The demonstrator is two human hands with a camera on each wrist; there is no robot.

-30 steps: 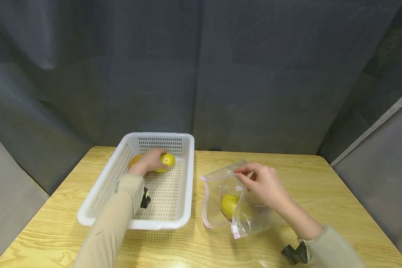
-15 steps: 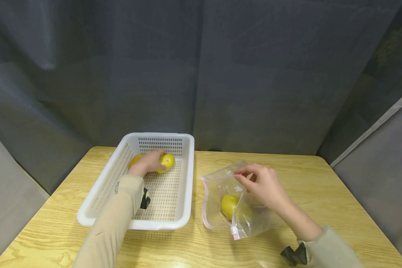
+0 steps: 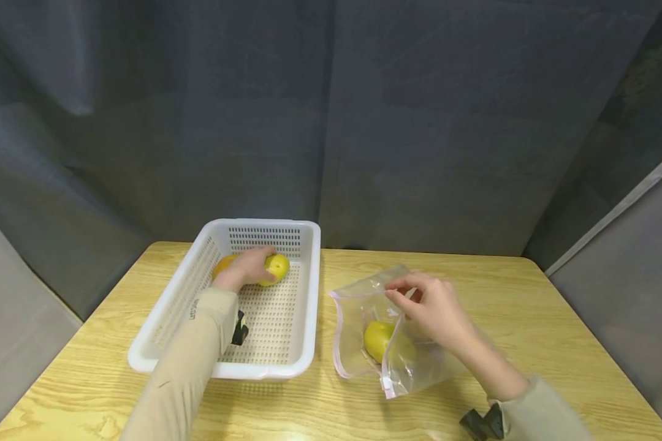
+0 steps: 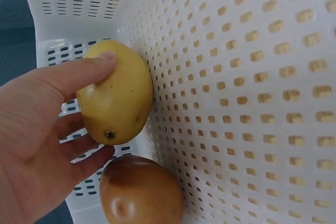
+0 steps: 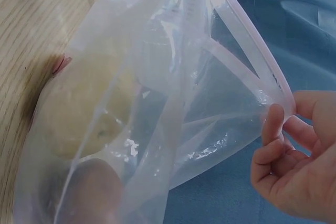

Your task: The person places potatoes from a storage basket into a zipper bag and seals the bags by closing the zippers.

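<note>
Inside the white basket (image 3: 308,306), my left hand (image 3: 247,267) grips a smooth, speckled yellow potato (image 4: 118,93). The thumb lies across its upper face and the fingers reach around its far side. Just below it in the left wrist view is a rounder orange-brown vegetable (image 4: 142,192), which looks like an onion. My right hand (image 3: 433,306) pinches the top edge of a clear zip bag (image 3: 353,312) between thumb and fingertips, and the bag's mouth gapes. In the bag lies another yellow potato (image 3: 379,340); the right wrist view shows a brownish round thing (image 5: 94,190) through the plastic too.
The basket, with slotted walls and a perforated floor, stands on the left of the wooden table (image 3: 309,410). The bag lies to its right, its pink-edged zip and slider (image 3: 387,383) toward the front. A dark curtain (image 3: 419,122) hangs behind the table.
Almost nothing differs. The left hand stays on the potato in the basket, and the right hand has sunk very slightly with the bag's edge.
</note>
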